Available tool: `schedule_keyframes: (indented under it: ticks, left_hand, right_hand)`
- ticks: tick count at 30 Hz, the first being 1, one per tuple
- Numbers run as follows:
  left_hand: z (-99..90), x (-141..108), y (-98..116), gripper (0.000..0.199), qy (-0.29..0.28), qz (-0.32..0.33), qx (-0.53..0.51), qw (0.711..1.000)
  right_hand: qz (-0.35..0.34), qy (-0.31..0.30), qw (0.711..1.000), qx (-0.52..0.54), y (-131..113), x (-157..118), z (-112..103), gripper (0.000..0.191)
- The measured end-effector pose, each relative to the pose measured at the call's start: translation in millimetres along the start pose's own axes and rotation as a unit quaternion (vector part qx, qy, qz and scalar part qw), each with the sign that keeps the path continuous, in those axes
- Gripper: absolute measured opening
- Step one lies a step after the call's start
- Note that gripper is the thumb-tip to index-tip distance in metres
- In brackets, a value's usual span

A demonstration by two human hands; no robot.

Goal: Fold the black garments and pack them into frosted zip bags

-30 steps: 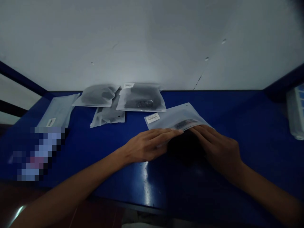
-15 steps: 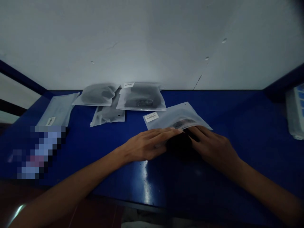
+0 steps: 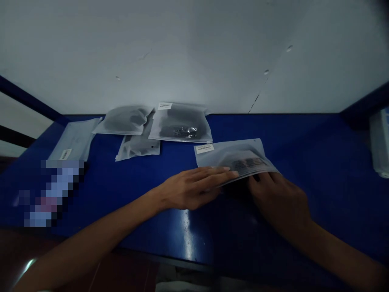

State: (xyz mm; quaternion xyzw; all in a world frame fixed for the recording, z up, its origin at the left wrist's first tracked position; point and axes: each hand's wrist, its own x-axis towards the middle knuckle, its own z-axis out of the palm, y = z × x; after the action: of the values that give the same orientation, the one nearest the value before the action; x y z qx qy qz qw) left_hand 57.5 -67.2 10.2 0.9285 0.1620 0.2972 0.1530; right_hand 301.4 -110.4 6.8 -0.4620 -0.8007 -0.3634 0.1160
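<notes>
A frosted plastic zip bag point(image 3: 234, 158) with a white label and a dark item inside lies on the blue table top point(image 3: 316, 162), its near edge raised. My left hand point(image 3: 191, 188) comes in from the left, its straight fingers over that near edge. My right hand point(image 3: 276, 198) grips the same edge from the right, fingers curled under it. Beyond them lie a frosted bag holding a dark item point(image 3: 180, 123), a rounded frosted bag point(image 3: 124, 120), a flat frosted bag point(image 3: 138, 147), and a pale bag with a label point(image 3: 74, 140).
A pixelated patch point(image 3: 51, 194) covers something at the table's left front. A white plastic container point(image 3: 379, 142) stands at the right edge. A white wall point(image 3: 194, 52) rises behind the table, between dark blue shelf uprights.
The bag in my hands has turned, its label end swinging right and its far corner flattening. My right hand has shifted slightly right and toward me, under the bag's edge.
</notes>
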Motion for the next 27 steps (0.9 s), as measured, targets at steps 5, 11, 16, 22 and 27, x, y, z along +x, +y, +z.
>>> schedule_keyframes:
  ticks: [5, 11, 16, 22, 27]
  left_hand:
    - [0.8, -0.6, -1.3, 0.045, -0.001, -0.004, -0.012, 1.0]
    - [-7.9, -1.3, -4.5, 0.047, -0.037, -0.117, -0.089, 0.988]
    - [-10.6, -3.4, -7.5, 0.051, -0.048, -0.149, -0.106, 0.982]
    - [-6.6, -4.0, -8.1, 0.044, -0.025, -0.091, -0.051, 0.994]
    - [0.2, -2.9, -3.4, 0.043, 0.002, -0.052, -0.027, 0.998]
  right_hand:
    - [-0.015, 0.005, 1.0, 0.016, 3.0, -3.0, 0.9, 0.013]
    - [-0.077, 0.091, 0.973, 0.198, 15.4, -2.9, 12.3, 0.028]
    - [-0.125, 0.111, 0.954, 0.25, 15.3, -2.6, 17.2, 0.024]
    - [-0.091, 0.101, 0.971, 0.196, 9.9, -0.6, 13.3, 0.026]
    - [-0.067, 0.095, 0.983, 0.145, 7.4, 4.9, 15.0, 0.024]
